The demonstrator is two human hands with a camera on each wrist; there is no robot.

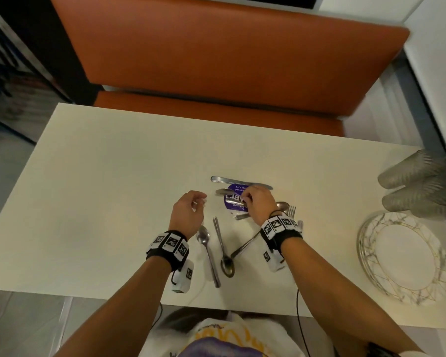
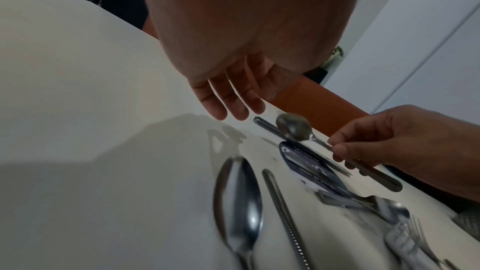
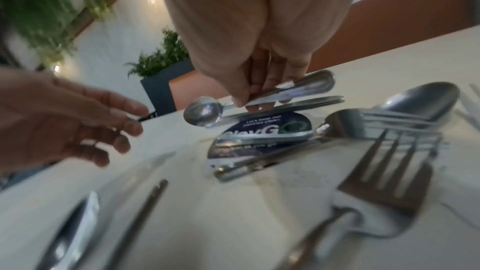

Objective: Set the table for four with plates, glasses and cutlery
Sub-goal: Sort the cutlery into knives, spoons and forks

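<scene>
Over the cutlery pile, right hand (image 1: 255,202) pinches a spoon (image 2: 294,127), left hand (image 1: 188,210) loosely spread; thin handle, possibly slipping.

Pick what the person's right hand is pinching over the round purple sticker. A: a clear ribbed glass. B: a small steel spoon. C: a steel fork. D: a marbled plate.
B: the right hand pinches the handle of the small steel spoon, lifted above the round purple sticker; the open left hand holds nothing.
</scene>
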